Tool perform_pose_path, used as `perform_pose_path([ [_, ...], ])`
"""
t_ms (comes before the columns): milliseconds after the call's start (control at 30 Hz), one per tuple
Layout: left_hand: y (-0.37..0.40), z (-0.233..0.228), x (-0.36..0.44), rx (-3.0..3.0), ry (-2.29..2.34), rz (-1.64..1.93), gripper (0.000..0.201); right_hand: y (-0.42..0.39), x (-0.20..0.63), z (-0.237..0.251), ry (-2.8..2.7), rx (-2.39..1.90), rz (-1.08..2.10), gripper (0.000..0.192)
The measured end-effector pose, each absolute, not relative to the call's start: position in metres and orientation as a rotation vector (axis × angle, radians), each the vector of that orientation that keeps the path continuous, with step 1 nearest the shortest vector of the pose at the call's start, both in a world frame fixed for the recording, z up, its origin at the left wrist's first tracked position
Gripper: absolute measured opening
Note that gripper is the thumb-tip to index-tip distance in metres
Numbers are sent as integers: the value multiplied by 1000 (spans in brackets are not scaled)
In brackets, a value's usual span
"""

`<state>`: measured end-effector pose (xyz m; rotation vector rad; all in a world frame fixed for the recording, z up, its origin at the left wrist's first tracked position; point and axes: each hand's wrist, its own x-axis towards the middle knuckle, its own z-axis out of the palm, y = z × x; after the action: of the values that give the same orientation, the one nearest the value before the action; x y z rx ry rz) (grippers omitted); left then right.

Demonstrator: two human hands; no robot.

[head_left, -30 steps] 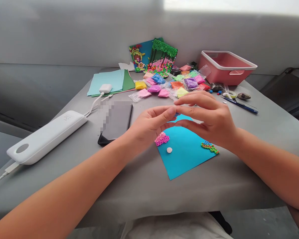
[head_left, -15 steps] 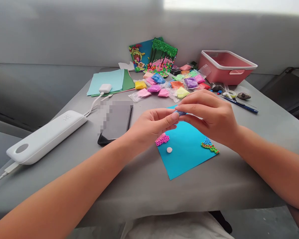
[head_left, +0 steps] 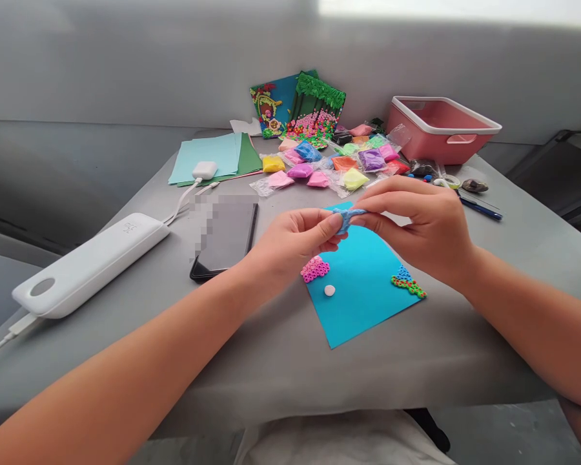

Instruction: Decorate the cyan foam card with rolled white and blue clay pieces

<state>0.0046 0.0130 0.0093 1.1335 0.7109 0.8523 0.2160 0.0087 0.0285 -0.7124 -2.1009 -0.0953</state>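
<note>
Between my two hands a small lump of light blue modelling clay (head_left: 345, 218) is pulled out sideways. My left hand (head_left: 314, 231) pinches its left end between thumb and fingers. With thumb and fingertips, my right hand (head_left: 411, 216) grips the thin right end. Both hands hover over a bright blue card (head_left: 363, 290). Pink clay rings (head_left: 315, 270) sit at the card's left edge, and blue, green and red ones (head_left: 408, 282) at its right corner. A white clay disc (head_left: 330, 290) lies near the left edge. My hands hide the card's far part.
Several bags of coloured clay (head_left: 300, 171) lie behind my hands. Two decorated pictures (head_left: 314, 106) lean at the back, beside a pink basket (head_left: 440, 132). On the left are a dark tablet (head_left: 227, 236), a white power bank (head_left: 91, 265) and coloured paper sheets (head_left: 206, 155).
My right hand has shifted slightly right, away from the left. The blue clay now shows stretched between the fingertips, where before it was mostly covered.
</note>
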Motion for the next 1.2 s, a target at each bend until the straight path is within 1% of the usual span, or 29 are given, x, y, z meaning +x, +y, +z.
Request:
perform_pose_path([
  [33, 12, 10, 6, 1088, 674, 879, 26, 9, 216, 29, -2103, -725, -97, 9],
  [133, 11, 13, 9, 922, 582, 905, 28, 13, 218, 27, -2149, -685, -176, 32],
  [200, 10, 14, 10, 892, 559, 868, 32, 16, 218, 24, -2175, -633, -237, 39],
  [267, 10, 13, 9, 969, 556, 821, 31, 18, 218, 21, -2177, -620, -266, 34],
  [367, 10, 8, 5, 1150, 594, 747, 24, 17, 215, 18, -2186, -610, -279, 21],
  [400, 10, 7, 4, 1190, 615, 738, 25, 16, 214, 17, -2203, -605, -285, 21],
  [500, 10, 5, 3, 1195, 639, 789, 22, 14, 213, 17, -2260, -615, -259, 34],
  [533, 10, 5, 4, 1178, 638, 815, 21, 14, 213, 18, -2264, -616, -239, 35],
  [667, 12, 8, 5, 1136, 666, 855, 28, 15, 216, 22, -2216, -599, -192, 18],
  [800, 12, 8, 4, 1107, 682, 854, 32, 12, 216, 23, -2169, -652, -244, 14],
  [867, 12, 8, 4, 1089, 695, 856, 29, 10, 215, 23, -2146, -660, -286, 12],
  [1067, 10, 11, 6, 1049, 736, 848, 32, 5, 214, 25, -2117, -640, -347, 14],
  [1200, 11, 11, 7, 1050, 682, 884, 32, 2, 211, 24, -2208, -665, -329, 25],
])
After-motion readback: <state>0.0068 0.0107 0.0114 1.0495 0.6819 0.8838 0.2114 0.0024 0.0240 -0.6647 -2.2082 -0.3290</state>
